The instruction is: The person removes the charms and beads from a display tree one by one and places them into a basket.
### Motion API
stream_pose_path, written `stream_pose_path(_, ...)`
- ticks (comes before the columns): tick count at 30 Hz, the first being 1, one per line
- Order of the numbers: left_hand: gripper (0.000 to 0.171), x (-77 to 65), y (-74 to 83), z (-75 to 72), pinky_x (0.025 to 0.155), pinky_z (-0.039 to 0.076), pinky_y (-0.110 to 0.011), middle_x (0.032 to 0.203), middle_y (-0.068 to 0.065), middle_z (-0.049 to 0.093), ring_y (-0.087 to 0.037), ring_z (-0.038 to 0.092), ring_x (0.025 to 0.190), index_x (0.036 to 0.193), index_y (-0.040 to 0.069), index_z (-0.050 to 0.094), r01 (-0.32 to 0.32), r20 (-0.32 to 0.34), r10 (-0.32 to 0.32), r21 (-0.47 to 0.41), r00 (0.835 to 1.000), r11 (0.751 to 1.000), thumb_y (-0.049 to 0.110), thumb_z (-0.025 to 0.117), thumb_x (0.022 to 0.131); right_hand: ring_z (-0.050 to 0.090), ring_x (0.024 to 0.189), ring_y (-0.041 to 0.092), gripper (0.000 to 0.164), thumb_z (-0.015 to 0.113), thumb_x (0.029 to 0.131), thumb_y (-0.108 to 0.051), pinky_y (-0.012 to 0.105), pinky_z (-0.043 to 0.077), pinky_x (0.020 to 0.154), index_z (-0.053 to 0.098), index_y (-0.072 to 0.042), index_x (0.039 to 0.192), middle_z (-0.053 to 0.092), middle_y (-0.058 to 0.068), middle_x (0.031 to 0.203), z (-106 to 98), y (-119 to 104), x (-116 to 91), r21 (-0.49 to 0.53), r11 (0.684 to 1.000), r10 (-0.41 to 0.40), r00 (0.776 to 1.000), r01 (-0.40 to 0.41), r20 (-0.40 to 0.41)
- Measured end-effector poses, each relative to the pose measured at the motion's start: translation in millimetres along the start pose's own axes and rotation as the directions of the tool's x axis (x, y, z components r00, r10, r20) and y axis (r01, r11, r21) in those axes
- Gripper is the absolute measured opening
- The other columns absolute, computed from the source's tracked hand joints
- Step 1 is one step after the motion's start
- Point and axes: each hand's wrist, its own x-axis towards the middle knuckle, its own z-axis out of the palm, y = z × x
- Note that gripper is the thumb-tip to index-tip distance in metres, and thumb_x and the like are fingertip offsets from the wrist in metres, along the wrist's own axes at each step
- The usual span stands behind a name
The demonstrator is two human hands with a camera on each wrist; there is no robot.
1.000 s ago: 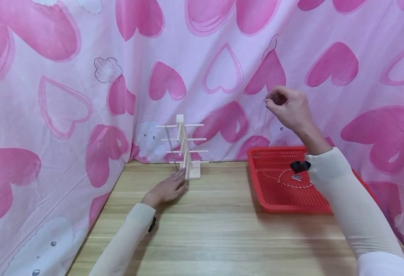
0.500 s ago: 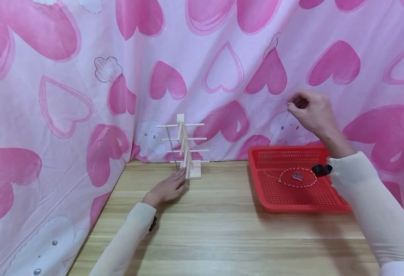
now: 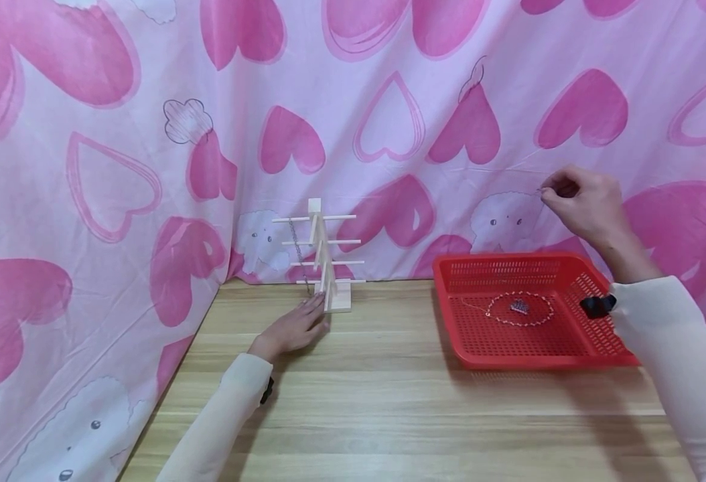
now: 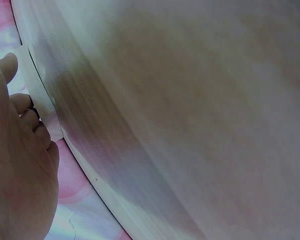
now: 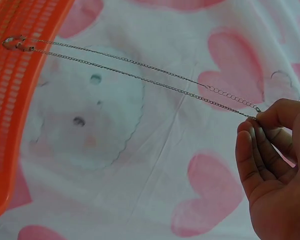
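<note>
My right hand (image 3: 591, 201) is raised above the right part of the red basket, pinching a thin chain necklace (image 5: 140, 77) between thumb and fingertips. The chain hangs in a long double strand in the right wrist view, with a small shiny pendant (image 5: 17, 43) at its far end. My left hand (image 3: 293, 328) lies at the foot of a pale wooden jewelry stand (image 3: 323, 248), fingers extended against its base. In the left wrist view, the fingers (image 4: 27, 120) overlap the edge of the base. A dark chain necklace (image 3: 297, 251) hangs from the stand's left pegs.
The red plastic basket (image 3: 540, 363) stands on the right of the wooden table (image 3: 389, 415). Inside lie a red-and-white beaded necklace (image 3: 522, 325) and a small dark ornament (image 3: 519, 306). A pink heart-patterned cloth (image 3: 353, 114) hangs behind and at both sides.
My right hand has moved right and slightly down with the chain necklace, uncovering more of the basket. The left hand stays at the stand's base.
</note>
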Motion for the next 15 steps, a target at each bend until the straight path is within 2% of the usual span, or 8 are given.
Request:
stream_pose_path(4,0.069,-0.4,0.4,-0.8,0.136,0.019,-0.05,0.179,-0.013,0.012,-0.035,0.015,0.167,0.169,0.005,0.022,0.004,0.005,-0.004,0.009,1.0,1.0,0.045,0.039,0.115,0.05,0.074,-0.008,0.022,0.067,0.102,-0.022,0.0,0.039,0.064,0.074,-0.004,0.111,0.05,-0.037,0.078,-9,14,-6,-0.012,1.0,0.028,0.999,-0.028,0.022)
stream_pose_path(11,0.07,-0.2,-0.6,-0.6,0.136,0.019,-0.05,0.18,-0.012,0.011,-0.035,0.014,0.167,0.17,0.005,0.021,0.013,0.01,-0.013,0.016,1.0,1.0,0.046,0.037,0.115,0.046,0.071,-0.016,0.022,0.068,0.1,-0.022,-0.001,0.037,0.062,0.075,-0.002,0.108,0.046,-0.043,0.075,-22,38,-19,-0.065,0.997,0.035,0.999,-0.036,-0.01)
stream_pose_path(15,0.07,-0.4,-1.4,-0.5,0.137,0.018,-0.048,0.18,-0.01,0.01,-0.032,0.012,0.168,0.17,0.008,0.02,0.024,0.018,-0.024,0.011,1.0,1.0,0.048,0.037,0.115,0.045,0.069,-0.017,0.023,0.068,0.1,-0.023,0.0,0.037,0.059,0.074,-0.003,0.109,0.045,-0.044,0.073,-29,49,-27,-0.095,0.993,0.065,0.998,-0.064,0.004)
